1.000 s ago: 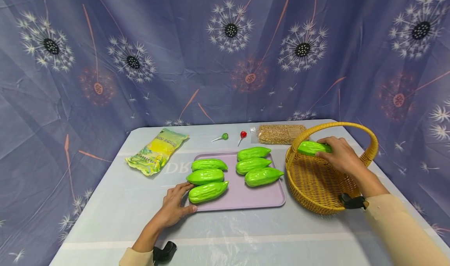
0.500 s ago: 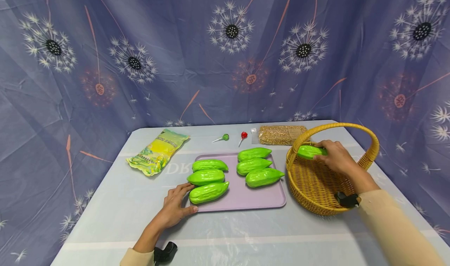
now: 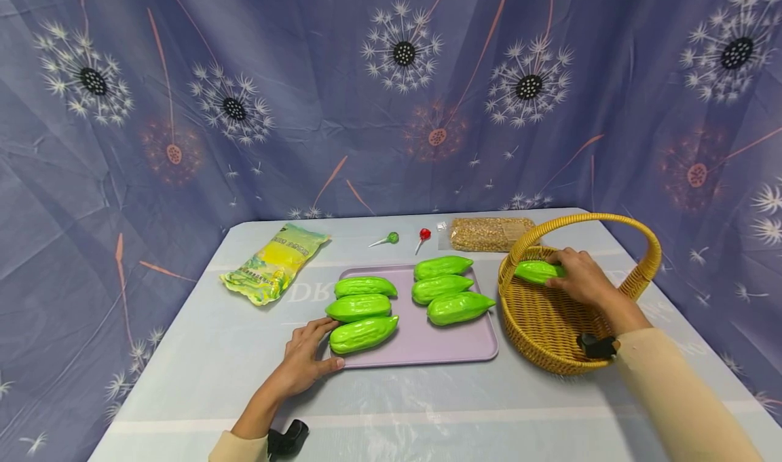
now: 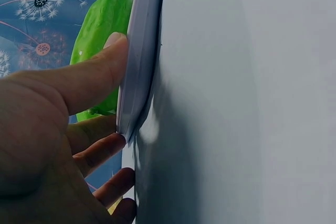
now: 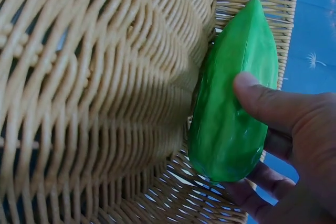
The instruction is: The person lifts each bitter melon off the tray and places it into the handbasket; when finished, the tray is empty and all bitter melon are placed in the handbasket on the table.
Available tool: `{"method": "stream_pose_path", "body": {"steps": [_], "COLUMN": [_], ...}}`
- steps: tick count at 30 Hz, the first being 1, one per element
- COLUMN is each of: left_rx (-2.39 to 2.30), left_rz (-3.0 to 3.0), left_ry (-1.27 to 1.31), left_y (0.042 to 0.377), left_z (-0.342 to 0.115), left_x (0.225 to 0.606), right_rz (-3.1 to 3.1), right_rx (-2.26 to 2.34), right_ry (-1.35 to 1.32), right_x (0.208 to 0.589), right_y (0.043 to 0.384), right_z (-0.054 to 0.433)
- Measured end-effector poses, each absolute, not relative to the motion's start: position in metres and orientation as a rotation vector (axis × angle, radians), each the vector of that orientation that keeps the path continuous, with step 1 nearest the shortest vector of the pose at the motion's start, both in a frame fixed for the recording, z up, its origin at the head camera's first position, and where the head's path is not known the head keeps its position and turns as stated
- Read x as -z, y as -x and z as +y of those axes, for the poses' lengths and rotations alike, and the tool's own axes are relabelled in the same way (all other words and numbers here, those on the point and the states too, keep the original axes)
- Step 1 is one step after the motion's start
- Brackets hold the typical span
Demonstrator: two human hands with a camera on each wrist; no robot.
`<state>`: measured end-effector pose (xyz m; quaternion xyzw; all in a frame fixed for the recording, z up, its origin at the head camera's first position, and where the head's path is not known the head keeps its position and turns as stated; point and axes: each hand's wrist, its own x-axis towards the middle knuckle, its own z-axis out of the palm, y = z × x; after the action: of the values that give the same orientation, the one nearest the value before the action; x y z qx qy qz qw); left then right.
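Note:
My right hand holds a glossy green bitter melon inside the yellow wicker basket, near its far left wall. In the right wrist view the thumb lies along the bitter melon and the fingers pass behind its blunt end. At the left, my left hand rests against the near left corner of the lilac tray. Its thumb touches the tray rim, with loosely extended fingers at the corner. Several bitter melons lie on the tray in two groups, left and right.
A yellow-green packet lies at the back left of the table. Behind the tray are a green lollipop, a red lollipop and a clear bag of grains. The basket's handle arches over the right hand.
My right hand has lowered the bitter melon into the basket and moved slightly left and towards me. The left hand and tray stay put.

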<state>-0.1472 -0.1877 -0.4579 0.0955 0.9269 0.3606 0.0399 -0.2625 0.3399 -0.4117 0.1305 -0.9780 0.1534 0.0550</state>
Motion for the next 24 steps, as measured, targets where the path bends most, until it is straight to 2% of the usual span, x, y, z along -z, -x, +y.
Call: {"method": "stream_pose_path", "body": {"steps": [24], "left_rx": [-1.099], "left_rz": [2.845], "left_ry": [-0.293], "left_y": [0.1465], "left_z": [-0.1873], "left_x": [0.4570], "right_rz": [-3.001], "right_rx": [-0.346], "right_ry": [-0.332], "right_x": [0.4161], "right_y": [0.2626], "right_z": [0.3330]}}
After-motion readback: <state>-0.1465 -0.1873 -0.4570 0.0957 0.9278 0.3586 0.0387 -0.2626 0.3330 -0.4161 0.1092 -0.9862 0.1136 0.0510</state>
